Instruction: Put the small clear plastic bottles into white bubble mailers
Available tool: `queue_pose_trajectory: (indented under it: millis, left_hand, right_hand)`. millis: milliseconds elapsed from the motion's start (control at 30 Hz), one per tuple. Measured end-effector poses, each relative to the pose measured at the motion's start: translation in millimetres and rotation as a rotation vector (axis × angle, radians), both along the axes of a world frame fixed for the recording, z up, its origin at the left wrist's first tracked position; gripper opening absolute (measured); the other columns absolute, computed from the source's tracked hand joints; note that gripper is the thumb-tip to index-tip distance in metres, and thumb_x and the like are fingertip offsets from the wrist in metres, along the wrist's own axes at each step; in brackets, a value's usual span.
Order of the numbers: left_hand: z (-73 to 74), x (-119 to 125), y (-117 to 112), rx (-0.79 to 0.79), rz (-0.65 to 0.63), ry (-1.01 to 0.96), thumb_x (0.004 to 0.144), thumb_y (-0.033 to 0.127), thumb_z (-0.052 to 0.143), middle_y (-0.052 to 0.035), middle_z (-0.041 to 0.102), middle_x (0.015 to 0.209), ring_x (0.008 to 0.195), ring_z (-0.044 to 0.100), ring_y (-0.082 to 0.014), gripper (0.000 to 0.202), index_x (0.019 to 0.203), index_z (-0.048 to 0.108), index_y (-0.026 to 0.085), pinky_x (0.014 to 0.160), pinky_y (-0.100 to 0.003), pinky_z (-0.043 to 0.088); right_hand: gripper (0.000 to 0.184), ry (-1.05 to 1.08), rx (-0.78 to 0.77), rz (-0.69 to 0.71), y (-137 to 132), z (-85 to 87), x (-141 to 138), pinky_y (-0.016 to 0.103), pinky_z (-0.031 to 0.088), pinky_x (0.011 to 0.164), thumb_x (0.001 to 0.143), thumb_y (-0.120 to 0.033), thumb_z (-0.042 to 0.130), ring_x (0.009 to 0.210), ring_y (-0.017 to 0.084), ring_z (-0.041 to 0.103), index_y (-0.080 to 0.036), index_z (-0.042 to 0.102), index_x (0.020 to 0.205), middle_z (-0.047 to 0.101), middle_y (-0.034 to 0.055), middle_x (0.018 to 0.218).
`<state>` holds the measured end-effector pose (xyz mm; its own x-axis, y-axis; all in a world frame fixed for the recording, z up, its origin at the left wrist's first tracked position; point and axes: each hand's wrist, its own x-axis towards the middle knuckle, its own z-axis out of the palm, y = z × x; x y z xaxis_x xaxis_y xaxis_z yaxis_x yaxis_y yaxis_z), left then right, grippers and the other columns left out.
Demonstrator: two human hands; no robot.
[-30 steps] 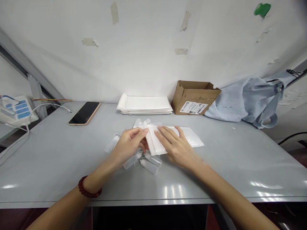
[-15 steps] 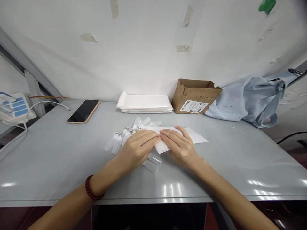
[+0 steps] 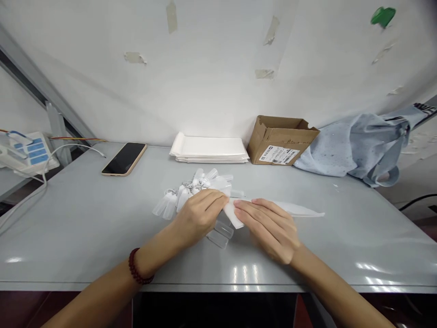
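A narrow white paper envelope (image 3: pixel 297 210) lies across the middle of the table, partly covered by my hands. My left hand (image 3: pixel 200 212) is closed, its fingertips pinching the envelope's left end. Along its middle my right hand (image 3: pixel 271 225) is closed over the paper, fingers side by side and pressed on it; the underside of this grip is hidden. Under and beside my left hand lies a bunch of clear plastic tags (image 3: pixel 170 202) with small metal rings. Several of the tags stick out below my left wrist.
A stack of white envelopes (image 3: pixel 211 148) rests against the wall, beside an open cardboard box (image 3: pixel 282 141). To the right is a light blue cloth bag (image 3: pixel 344 146). A phone (image 3: pixel 124 159), a white cable (image 3: pixel 73 146) and a power strip (image 3: pixel 34 152) are on the left.
My right hand has moved right and toward me along the envelope, which is now narrower and reaches farther right. My left hand keeps its pinch. The view has shifted slightly.
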<state>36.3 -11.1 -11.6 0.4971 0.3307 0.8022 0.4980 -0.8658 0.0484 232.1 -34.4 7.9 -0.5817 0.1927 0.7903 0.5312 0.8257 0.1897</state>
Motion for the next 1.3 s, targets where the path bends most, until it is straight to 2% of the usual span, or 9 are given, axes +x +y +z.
queue_pose_trajectory:
  millis: [300,400,500,733,800,867,967,1133,1300]
  left_hand:
    - [5.3,14.0,4.4,-0.196,-0.029,0.045,0.091,0.007,0.035,-0.0065,0.064,0.070,0.068,0.059,-0.0166,0.026,0.085,0.059,0.013,0.060,-0.028,0.049]
    - [16.0,28.1,22.7,-0.448,0.048,0.061,0.093,0.021,0.042,-0.0024,0.055,0.058,0.055,0.050,-0.0142,0.029,0.069,0.058,0.015,0.054,-0.027,0.040]
    - [30.3,48.4,48.6,-0.876,0.174,0.067,0.089,0.030,0.053,0.0031,0.043,0.048,0.049,0.041,-0.0110,0.040,0.052,0.046,0.016,0.051,-0.025,0.031]
    - [44.2,84.8,107.9,-1.186,0.250,0.125,0.084,0.025,0.059,-0.0029,0.056,0.050,0.050,0.052,-0.0122,0.037,0.050,0.055,0.012,0.052,-0.025,0.039]
    - [44.0,87.4,117.0,-1.267,0.261,0.184,0.085,0.026,0.059,-0.0065,0.063,0.062,0.057,0.058,-0.0141,0.029,0.063,0.063,0.007,0.058,-0.027,0.047]
    - [42.8,87.9,122.3,-1.333,0.273,0.258,0.088,0.029,0.059,-0.0095,0.067,0.089,0.076,0.063,-0.0179,0.024,0.093,0.065,0.006,0.070,-0.032,0.053]
    - [39.5,88.5,126.5,-1.374,0.300,0.351,0.090,0.033,0.057,-0.0091,0.057,0.118,0.101,0.060,-0.0231,0.034,0.119,0.055,0.014,0.083,-0.042,0.052]
    - [34.8,90.1,133.7,-1.314,0.349,0.423,0.090,0.032,0.057,-0.0101,0.058,0.118,0.101,0.060,-0.0239,0.035,0.118,0.056,0.012,0.084,-0.041,0.052]
    - [41.2,66.6,141.2,-1.045,0.470,0.401,0.090,0.031,0.058,-0.0109,0.057,0.119,0.101,0.060,-0.0225,0.034,0.119,0.055,0.013,0.084,-0.041,0.052]
  right_hand:
    - [0.027,-0.001,0.056,-0.118,12.7,9.1,8.4,0.029,0.052,0.081,0.085,-0.004,0.046,0.087,0.014,0.070,-0.019,0.061,0.102,0.075,0.0052,0.090]
    - [0.026,0.105,0.116,-0.237,35.5,6.7,18.5,0.031,0.049,0.080,0.087,-0.008,0.048,0.082,0.016,0.070,-0.022,0.059,0.106,0.074,0.0055,0.090]
    - [0.024,0.186,0.055,-0.436,57.8,0.1,32.0,0.038,0.047,0.084,0.089,-0.017,0.051,0.104,0.025,0.063,-0.019,0.054,0.113,0.066,0.0151,0.113]
    - [0.027,-0.038,-0.329,-0.692,81.3,-23.7,50.6,0.050,0.043,0.087,0.092,-0.030,0.046,0.119,0.034,0.048,-0.015,0.055,0.113,0.051,0.0226,0.128]
    - [0.033,-0.092,-0.481,-0.752,82.2,-28.8,50.4,0.053,0.043,0.086,0.094,-0.033,0.043,0.119,0.035,0.047,-0.014,0.055,0.118,0.049,0.0242,0.129]
    - [0.038,-0.154,-0.609,-0.779,82.5,-33.2,50.3,0.056,0.043,0.086,0.095,-0.037,0.041,0.120,0.035,0.046,-0.017,0.053,0.125,0.047,0.0239,0.131]
    - [0.043,-0.273,-0.712,-0.759,84.3,-40.0,52.9,0.064,0.040,0.086,0.092,-0.038,0.048,0.127,0.038,0.040,-0.030,0.048,0.134,0.042,0.0207,0.138]
    - [0.048,-0.311,-0.759,-0.737,92.0,-50.0,62.0,0.067,0.040,0.083,0.091,-0.016,0.045,0.130,0.039,0.035,-0.040,0.048,0.133,0.039,0.0172,0.142]
    - [0.050,-0.267,-0.761,-0.700,94.1,-52.2,64.2,0.064,0.043,0.082,0.090,-0.010,0.041,0.130,0.038,0.037,-0.037,0.053,0.130,0.041,0.0178,0.141]
